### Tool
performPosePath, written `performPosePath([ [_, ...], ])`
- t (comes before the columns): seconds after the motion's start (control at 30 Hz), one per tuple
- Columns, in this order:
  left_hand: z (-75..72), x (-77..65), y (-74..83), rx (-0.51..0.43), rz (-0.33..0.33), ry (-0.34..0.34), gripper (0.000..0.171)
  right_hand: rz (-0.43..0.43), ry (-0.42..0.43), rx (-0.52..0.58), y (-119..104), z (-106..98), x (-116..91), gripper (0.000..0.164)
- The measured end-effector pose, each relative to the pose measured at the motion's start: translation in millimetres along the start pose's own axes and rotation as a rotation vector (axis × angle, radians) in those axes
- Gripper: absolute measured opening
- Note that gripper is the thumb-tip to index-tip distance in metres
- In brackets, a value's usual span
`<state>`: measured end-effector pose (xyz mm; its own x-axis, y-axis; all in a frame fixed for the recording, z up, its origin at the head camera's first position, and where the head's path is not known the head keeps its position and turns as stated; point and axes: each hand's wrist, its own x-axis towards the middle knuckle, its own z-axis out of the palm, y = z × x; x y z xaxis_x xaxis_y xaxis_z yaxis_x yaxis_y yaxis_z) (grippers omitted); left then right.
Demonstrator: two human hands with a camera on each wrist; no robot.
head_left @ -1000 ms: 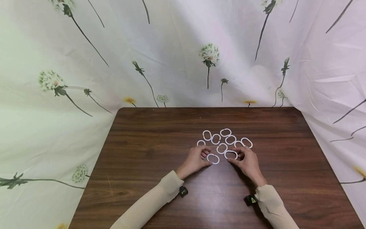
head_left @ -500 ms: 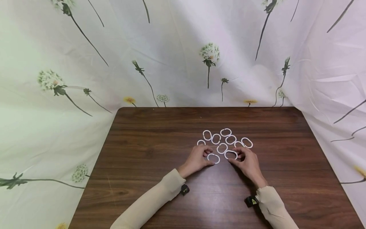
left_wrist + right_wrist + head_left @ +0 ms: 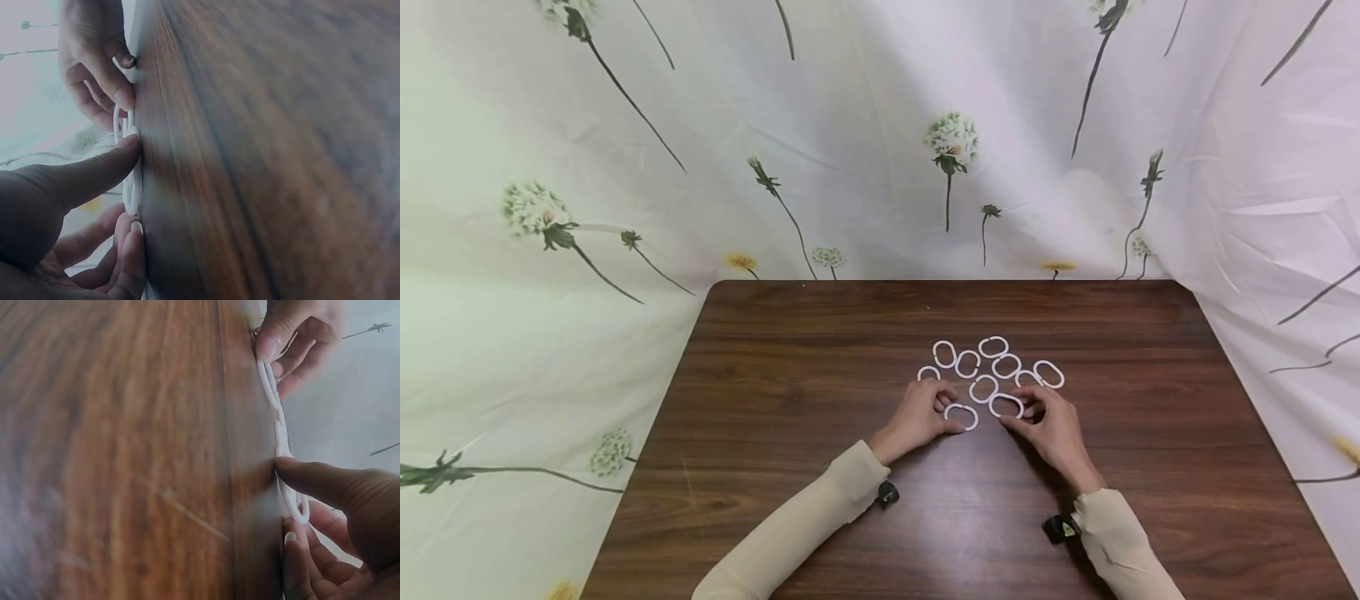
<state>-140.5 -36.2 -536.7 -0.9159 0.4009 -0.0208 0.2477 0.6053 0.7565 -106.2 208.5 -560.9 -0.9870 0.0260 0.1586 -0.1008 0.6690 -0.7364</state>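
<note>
Several white, oval plastic curtain rings lie grouped on the brown wooden table (image 3: 775, 375). My left hand (image 3: 917, 419) holds the nearest left ring (image 3: 976, 420) between thumb and fingers, low over the wood. The left wrist view shows my left thumb (image 3: 119, 164) on a white ring (image 3: 132, 197), with the fingertips at its end. To the right, my right hand (image 3: 1054, 427) pinches another ring (image 3: 1006, 395), thumb at its near edge and fingers on its right side. In the right wrist view that ring (image 3: 294, 506) lies flat along the tabletop.
Just beyond my hands are the other rings, among them a far one (image 3: 993, 337) and a right one (image 3: 1054, 364), some touching. A black wrist camera (image 3: 887, 495) sits at my left cuff, another camera (image 3: 1060, 528) at my right. Flower-printed cloth (image 3: 865, 167) surrounds the table.
My left hand has shifted slightly to the right with its ring, and its forearm has edged forward. The right hand and the other rings stay almost where they were.
</note>
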Motion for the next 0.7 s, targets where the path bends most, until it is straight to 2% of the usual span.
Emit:
performPosePath([
  [0.17, -0.3, -2.3, 0.2, 0.027, -0.006, 0.007, 0.040, 0.016, -0.006, 0.019, -0.1, -1.0, 0.0, 0.040],
  [0.3, -0.6, -2.1, 0.4, 0.021, 0.005, 0.003, 0.039, 0.013, -0.016, 0.054, -0.2, -3.1, 0.5, 0.031],
  [0.47, 0.8, -1.9, -0.7, -0.028, 0.014, -0.014, 0.040, 0.017, -0.034, 0.093, 1.2, -5.6, 0.6, 0.017],
  [0.7, 0.1, -3.5, -0.6, -0.090, 0.015, -0.003, 0.043, 0.055, -0.062, 0.141, 1.7, -7.9, -0.6, 0.012],
])
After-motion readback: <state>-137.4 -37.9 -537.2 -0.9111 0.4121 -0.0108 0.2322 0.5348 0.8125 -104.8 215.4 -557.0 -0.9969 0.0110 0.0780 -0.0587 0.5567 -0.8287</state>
